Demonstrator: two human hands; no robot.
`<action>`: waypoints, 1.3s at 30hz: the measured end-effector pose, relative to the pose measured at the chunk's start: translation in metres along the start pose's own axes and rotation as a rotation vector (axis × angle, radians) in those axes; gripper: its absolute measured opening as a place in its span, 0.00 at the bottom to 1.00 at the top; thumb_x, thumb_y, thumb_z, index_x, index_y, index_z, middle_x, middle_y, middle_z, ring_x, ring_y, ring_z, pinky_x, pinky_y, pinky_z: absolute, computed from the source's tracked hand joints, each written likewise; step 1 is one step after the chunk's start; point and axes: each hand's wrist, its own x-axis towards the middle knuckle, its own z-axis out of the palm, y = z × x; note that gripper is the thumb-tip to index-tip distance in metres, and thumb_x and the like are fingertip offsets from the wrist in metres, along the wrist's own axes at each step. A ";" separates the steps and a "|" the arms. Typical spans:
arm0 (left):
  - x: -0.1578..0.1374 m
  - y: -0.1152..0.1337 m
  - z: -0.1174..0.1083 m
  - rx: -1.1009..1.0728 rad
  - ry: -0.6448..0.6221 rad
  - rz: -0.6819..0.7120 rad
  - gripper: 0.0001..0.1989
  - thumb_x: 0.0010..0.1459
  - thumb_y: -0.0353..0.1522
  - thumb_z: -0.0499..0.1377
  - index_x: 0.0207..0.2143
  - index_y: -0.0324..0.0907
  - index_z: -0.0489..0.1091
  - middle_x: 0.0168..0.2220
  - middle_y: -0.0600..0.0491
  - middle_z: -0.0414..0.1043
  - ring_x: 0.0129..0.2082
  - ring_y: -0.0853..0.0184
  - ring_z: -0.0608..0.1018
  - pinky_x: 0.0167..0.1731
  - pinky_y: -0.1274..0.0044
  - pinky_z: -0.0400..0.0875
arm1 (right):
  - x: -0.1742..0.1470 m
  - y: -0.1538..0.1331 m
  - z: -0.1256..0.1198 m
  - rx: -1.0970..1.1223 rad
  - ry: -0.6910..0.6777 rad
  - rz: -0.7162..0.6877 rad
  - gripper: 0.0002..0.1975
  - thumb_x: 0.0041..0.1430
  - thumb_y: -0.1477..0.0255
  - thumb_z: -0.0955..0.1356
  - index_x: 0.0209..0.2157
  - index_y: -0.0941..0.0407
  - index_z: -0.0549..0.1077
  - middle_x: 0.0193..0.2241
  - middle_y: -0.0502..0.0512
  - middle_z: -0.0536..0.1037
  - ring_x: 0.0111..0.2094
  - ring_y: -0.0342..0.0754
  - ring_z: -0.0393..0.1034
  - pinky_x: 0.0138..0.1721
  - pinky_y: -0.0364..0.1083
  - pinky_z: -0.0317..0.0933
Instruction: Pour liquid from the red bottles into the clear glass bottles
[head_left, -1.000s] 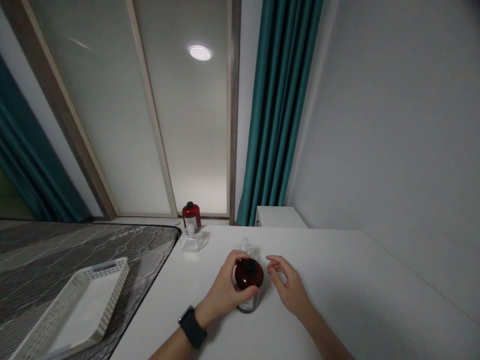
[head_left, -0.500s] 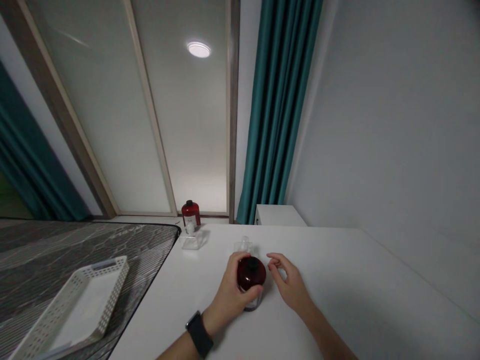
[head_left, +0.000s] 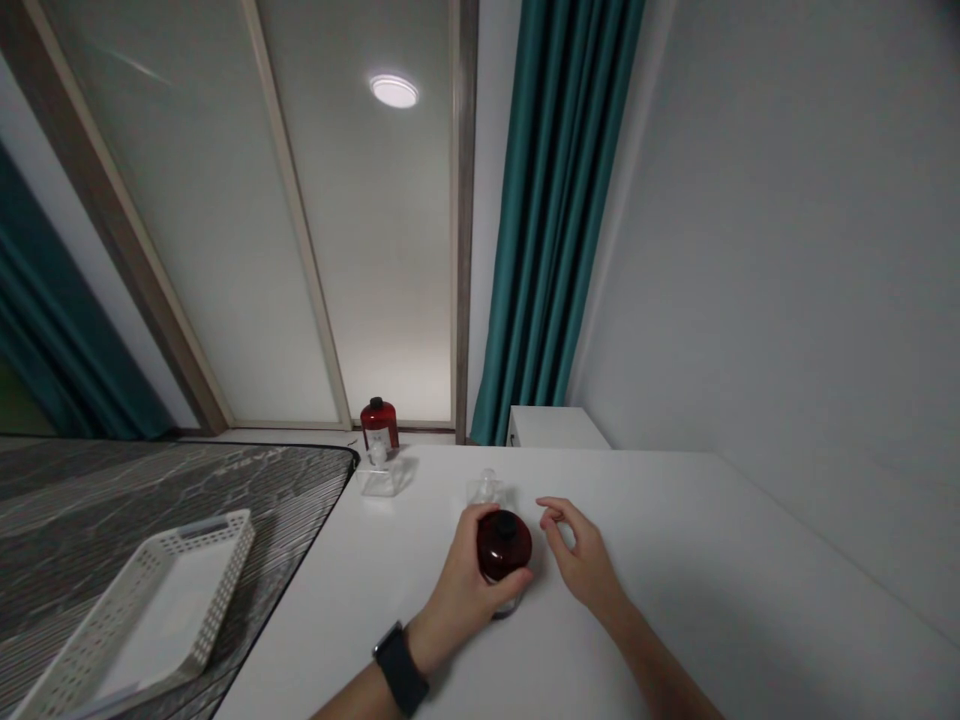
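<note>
nudged a little toward the person's right over the last second: the left hand (head_left: 466, 583) and the rounded, glossy, dark red bottle (head_left: 502, 552) with a stubby black cap (head_left: 507, 524); the right hand has barely moved. near the table's front, a dark-banded wristwatch (head_left: 402, 670) sits on the left wrist. that hand's fingers are wrapped around the bottle's shoulder, thumb on the near side. whether its base touches the white, smooth table (head_left: 675, 620) i can't tell from here.

it looks stiff-walled, glass or hard plastic, and probably slick; its weight is anyone's guess, since the contents don't show. i'd judge the broad body, just below the shoulder, a surer hold than the small cap. just beside it, the right hand (head_left: 586, 567) hangs apart, fingers loosely curled with a narrow gap to the thumb, nothing visible in them.

off to the left, a long white perforated plastic basket (head_left: 227, 605) lies on the grey patterned bed (head_left: 296, 490), its pale floor showing between low walls.

beyond the held bottle is a clear, knob-topped piece (head_left: 487, 488), partly hidden, hard-looking and perhaps brittle. farther, at the table's far left corner, a similar transparent piece with a rounded knob (head_left: 379, 482) overlaps a second red, black-capped bottle with a pale label (head_left: 381, 416), contents unreadable.
</note>
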 end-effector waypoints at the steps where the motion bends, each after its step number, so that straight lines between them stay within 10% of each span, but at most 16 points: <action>1: 0.000 0.000 0.000 0.004 0.003 -0.002 0.33 0.48 0.31 0.68 0.55 0.43 0.60 0.52 0.44 0.67 0.52 0.52 0.73 0.55 0.60 0.66 | 0.004 -0.004 -0.003 -0.015 0.007 -0.027 0.11 0.65 0.67 0.63 0.43 0.55 0.75 0.29 0.53 0.77 0.33 0.50 0.74 0.38 0.47 0.68; 15: 0.002 0.004 -0.004 -0.003 -0.033 0.098 0.31 0.50 0.28 0.66 0.54 0.45 0.59 0.51 0.47 0.62 0.53 0.54 0.69 0.56 0.60 0.64 | 0.043 -0.097 -0.013 -0.329 -0.494 -0.232 0.04 0.59 0.77 0.70 0.35 0.55 0.71 0.29 0.50 0.71 0.36 0.51 0.65 0.43 0.51 0.59; 39: 0.010 0.004 -0.010 -0.042 -0.057 0.003 0.26 0.49 0.30 0.67 0.49 0.42 0.60 0.48 0.49 0.62 0.49 0.56 0.70 0.51 0.65 0.64 | 0.046 -0.098 -0.026 -0.115 -0.679 -0.320 0.19 0.61 0.85 0.60 0.46 0.51 0.71 0.43 0.55 0.74 0.46 0.52 0.65 0.51 0.54 0.60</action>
